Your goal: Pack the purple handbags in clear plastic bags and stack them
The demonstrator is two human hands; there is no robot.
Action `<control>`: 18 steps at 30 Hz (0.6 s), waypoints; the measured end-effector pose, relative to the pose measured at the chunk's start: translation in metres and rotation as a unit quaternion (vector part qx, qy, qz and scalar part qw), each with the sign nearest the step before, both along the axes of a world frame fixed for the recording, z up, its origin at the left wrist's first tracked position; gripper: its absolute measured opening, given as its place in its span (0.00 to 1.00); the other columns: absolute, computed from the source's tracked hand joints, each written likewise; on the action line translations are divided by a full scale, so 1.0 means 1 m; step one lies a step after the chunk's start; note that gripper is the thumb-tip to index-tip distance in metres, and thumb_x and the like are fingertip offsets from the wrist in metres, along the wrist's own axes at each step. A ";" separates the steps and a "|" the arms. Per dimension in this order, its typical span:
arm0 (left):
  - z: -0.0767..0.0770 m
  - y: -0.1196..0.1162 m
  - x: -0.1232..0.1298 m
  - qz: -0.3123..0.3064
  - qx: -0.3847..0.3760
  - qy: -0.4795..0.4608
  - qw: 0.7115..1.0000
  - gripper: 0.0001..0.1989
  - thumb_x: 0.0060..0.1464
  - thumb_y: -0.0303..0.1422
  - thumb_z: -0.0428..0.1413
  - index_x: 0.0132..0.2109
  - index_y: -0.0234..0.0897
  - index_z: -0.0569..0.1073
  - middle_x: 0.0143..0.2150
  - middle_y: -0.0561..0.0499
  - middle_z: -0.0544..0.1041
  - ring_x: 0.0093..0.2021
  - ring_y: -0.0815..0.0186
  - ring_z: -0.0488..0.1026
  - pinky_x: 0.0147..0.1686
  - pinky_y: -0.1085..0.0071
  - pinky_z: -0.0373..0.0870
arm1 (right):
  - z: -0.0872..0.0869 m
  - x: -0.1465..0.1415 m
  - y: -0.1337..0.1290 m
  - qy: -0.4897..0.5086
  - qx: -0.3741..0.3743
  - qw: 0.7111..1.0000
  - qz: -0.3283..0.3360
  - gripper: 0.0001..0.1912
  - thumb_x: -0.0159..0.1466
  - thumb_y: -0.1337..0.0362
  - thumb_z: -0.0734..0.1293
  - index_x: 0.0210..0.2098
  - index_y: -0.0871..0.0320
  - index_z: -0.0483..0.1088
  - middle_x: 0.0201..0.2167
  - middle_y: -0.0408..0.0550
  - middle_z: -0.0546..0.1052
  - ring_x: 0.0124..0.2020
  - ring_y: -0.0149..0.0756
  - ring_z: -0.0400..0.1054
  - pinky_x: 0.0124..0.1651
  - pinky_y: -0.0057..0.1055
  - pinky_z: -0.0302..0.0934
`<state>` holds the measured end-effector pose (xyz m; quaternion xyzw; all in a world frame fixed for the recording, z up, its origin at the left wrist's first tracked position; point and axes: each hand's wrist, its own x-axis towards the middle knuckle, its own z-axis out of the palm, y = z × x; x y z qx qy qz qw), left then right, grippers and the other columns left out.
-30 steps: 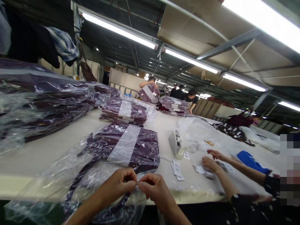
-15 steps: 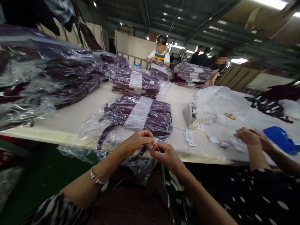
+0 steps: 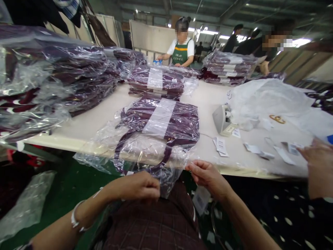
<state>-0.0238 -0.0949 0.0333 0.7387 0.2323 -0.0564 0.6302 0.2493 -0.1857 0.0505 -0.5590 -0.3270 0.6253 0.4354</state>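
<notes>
Below the table edge, my left hand (image 3: 147, 185) is closed with its fingers curled in. Whatever it might hold is hidden. My right hand (image 3: 205, 173) pinches thumb and finger together by the edge of a clear plastic bag (image 3: 142, 152); I cannot make out what is between them. Inside that bag lies a dark purple handbag (image 3: 182, 118) with a white paper band (image 3: 161, 118) across it. Its looped handle (image 3: 168, 152) points toward me at the table's front edge. A pale tag (image 3: 201, 200) shows under my right hand; whether it hangs from it is unclear.
Bagged purple handbags form a large pile (image 3: 78, 69) at left and stacks (image 3: 156, 81) behind. A grey dispenser (image 3: 222, 119), white tags (image 3: 220, 146) and golden rings (image 3: 277, 119) lie on the right. A co-worker's hand (image 3: 318, 156) is at right; another person (image 3: 182, 48) stands across the table.
My hands have parted from their shared pinch: the left has come down and toward me, the right has moved rightward. The co-worker's hands at right have shifted outward as the view moved.
</notes>
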 end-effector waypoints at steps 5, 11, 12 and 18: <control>-0.064 -0.024 -0.046 0.236 -0.181 0.030 0.954 0.27 0.56 0.56 0.60 0.48 0.37 0.76 0.42 0.45 0.80 0.35 0.64 0.76 0.29 0.73 0.71 | -0.027 0.016 -0.025 -0.058 -0.072 0.996 0.010 0.31 0.53 0.39 0.77 0.38 0.62 0.79 0.20 0.40 0.71 0.17 0.20 0.47 0.23 0.25 0.35; -0.076 -0.030 -0.019 0.457 -0.426 -0.100 0.774 0.18 0.64 0.45 0.59 0.45 0.32 0.77 0.41 0.43 0.81 0.36 0.67 0.79 0.35 0.74 0.75 | -0.042 -0.015 -0.037 -0.087 -0.065 0.986 0.124 0.27 0.59 0.41 0.73 0.41 0.60 0.82 0.20 0.42 0.74 0.20 0.24 0.53 0.26 0.26 0.41; -0.075 -0.031 -0.014 0.474 -0.429 -0.088 0.764 0.15 0.64 0.41 0.59 0.42 0.31 0.77 0.35 0.46 0.80 0.30 0.70 0.76 0.31 0.77 0.72 | -0.042 -0.024 -0.038 -0.094 -0.060 0.982 0.152 0.25 0.59 0.43 0.73 0.40 0.60 0.82 0.20 0.42 0.74 0.20 0.25 0.54 0.26 0.26 0.42; -0.034 -0.031 -0.006 0.425 -0.206 -0.123 0.873 0.16 0.60 0.42 0.57 0.32 0.34 0.78 0.30 0.48 0.78 0.30 0.67 0.74 0.32 0.74 0.70 | -0.040 -0.089 -0.036 -0.120 -0.054 0.959 0.251 0.12 0.60 0.61 0.69 0.41 0.58 0.80 0.19 0.39 0.73 0.21 0.26 0.58 0.26 0.25 0.47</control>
